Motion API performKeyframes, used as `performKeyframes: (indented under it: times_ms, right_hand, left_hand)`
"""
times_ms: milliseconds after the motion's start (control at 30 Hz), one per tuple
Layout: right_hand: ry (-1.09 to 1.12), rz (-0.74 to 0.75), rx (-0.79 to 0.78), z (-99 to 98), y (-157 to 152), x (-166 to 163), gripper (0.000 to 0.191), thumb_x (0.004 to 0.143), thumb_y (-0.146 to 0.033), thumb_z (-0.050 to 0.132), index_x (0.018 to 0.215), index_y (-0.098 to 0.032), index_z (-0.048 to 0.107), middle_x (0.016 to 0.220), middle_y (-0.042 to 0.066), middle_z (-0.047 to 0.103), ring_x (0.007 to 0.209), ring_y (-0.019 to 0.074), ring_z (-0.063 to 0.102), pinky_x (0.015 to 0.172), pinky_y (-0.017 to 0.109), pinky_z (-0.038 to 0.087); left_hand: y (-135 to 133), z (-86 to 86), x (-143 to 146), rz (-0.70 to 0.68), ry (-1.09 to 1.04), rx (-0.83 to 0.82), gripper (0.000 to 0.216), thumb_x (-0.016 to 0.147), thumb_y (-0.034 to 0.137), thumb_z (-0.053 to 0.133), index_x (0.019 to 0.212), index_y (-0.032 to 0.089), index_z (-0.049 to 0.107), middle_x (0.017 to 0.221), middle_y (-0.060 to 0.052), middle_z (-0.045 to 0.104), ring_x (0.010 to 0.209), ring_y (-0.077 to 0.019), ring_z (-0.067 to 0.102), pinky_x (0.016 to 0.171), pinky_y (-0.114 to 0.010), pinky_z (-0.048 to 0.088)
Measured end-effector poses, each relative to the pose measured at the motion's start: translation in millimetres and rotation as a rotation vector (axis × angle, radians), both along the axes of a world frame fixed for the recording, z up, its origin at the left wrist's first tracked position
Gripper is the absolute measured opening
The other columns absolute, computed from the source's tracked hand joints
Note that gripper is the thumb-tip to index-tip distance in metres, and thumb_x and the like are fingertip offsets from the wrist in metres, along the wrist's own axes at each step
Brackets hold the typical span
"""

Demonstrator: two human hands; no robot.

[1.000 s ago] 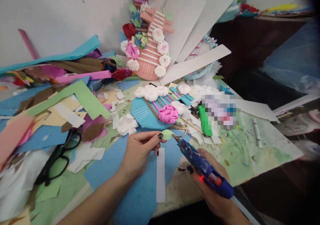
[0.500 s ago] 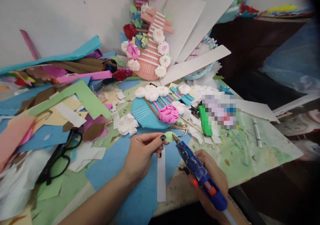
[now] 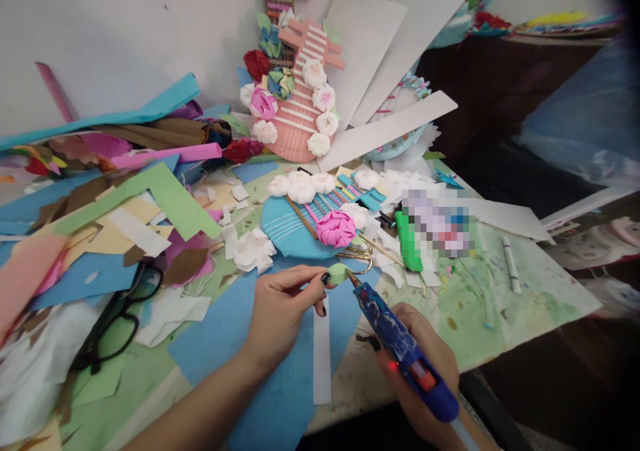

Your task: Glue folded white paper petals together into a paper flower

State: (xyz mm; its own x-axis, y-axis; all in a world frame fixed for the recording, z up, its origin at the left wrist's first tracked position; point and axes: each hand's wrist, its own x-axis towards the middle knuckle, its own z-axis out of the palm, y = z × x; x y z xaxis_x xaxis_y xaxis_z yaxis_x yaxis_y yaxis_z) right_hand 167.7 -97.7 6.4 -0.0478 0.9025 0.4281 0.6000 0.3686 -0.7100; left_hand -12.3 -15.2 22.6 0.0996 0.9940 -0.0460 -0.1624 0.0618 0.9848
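Note:
Between thumb and fingers, my left hand (image 3: 286, 307) pinches a small light-green paper leaf (image 3: 338, 273). My right hand (image 3: 425, 351) is wrapped round a blue hot glue gun (image 3: 395, 337) with a small red light lit and a glue stick at its back end. The gun's nozzle is at the leaf's right end; I cannot tell whether it touches. Just beyond lies a blue paper guitar (image 3: 283, 227) with strings, white paper flowers (image 3: 301, 187) and a pink paper rose (image 3: 336, 229). Gold-handled scissors (image 3: 369, 254) rest beside it. A white paper strip (image 3: 323, 364) lies below my left fingers on blue paper (image 3: 270, 397).
Paper scraps and black-framed glasses (image 3: 113, 324) cover the left side. A pink paper guitar (image 3: 295, 131) with flowers leans at the back near white boards (image 3: 367, 44). A green case (image 3: 409, 241) and a white marker (image 3: 511, 264) lie to the right.
The view has shifted slightly. Both hands hold nearly the same pose, with the glue gun's nozzle still at the leaf's end and the leaf tilted a little.

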Motion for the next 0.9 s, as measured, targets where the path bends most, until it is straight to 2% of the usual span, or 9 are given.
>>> performKeyframes:
  times_ms: [167,333,567,667,900]
  right_hand:
    - [0.016,0.055,0.002,1.4,-0.8,-1.0,0.005,0.085,-0.018,0.051,0.083,-0.021,0.047,0.072,0.000,0.050,0.062,0.0140,0.052,0.054,0.026,0.042]
    - [-0.006,-0.011,0.013,1.7,-0.5,-2.5,0.007,0.085,-0.016,0.051,0.084,-0.021,0.047,0.069,-0.002,0.050,0.058,0.0126,0.051,0.052,0.024,0.042]
    - [0.009,0.028,-0.003,1.8,-2.4,-3.3,0.004,0.086,-0.020,0.050,0.084,-0.021,0.047,0.071,0.000,0.051,0.061,0.0141,0.053,0.053,0.025,0.043]
    - [-0.007,-0.013,0.012,2.3,-0.5,-4.1,0.005,0.085,-0.018,0.051,0.084,-0.021,0.048,0.070,0.000,0.050,0.060,0.0141,0.053,0.053,0.025,0.043]
    - [0.071,-0.046,-0.014,-5.3,-8.1,-7.2,0.003,0.086,-0.021,0.049,0.083,-0.021,0.048,0.069,0.000,0.049,0.059,0.0151,0.050,0.053,0.027,0.039]
  left_hand:
    - [-1.3,-3.1,-0.3,-0.010,0.013,0.007,0.012,0.076,0.022,0.070,0.081,0.016,0.079,0.069,-0.004,0.069,0.049,-0.0083,0.052,0.045,-0.021,0.045]
    - [-1.2,-2.6,-0.4,-0.014,0.018,0.013,0.010,0.075,0.020,0.070,0.078,0.017,0.079,0.069,-0.004,0.069,0.047,-0.0073,0.052,0.045,-0.021,0.045]
    - [-2.7,1.4,0.9,-0.010,0.056,0.025,0.010,0.074,0.019,0.069,0.074,0.016,0.079,0.067,-0.003,0.069,0.044,-0.0074,0.053,0.045,-0.021,0.046]
    - [-2.5,2.0,1.7,-0.002,0.072,0.033,0.010,0.073,0.019,0.069,0.074,0.016,0.079,0.065,-0.003,0.068,0.045,-0.0079,0.053,0.045,-0.022,0.047]
    - [-1.6,-3.7,1.9,0.015,-0.008,-0.013,0.010,0.074,0.019,0.069,0.077,0.017,0.079,0.066,-0.002,0.068,0.046,-0.0068,0.053,0.046,-0.020,0.048]
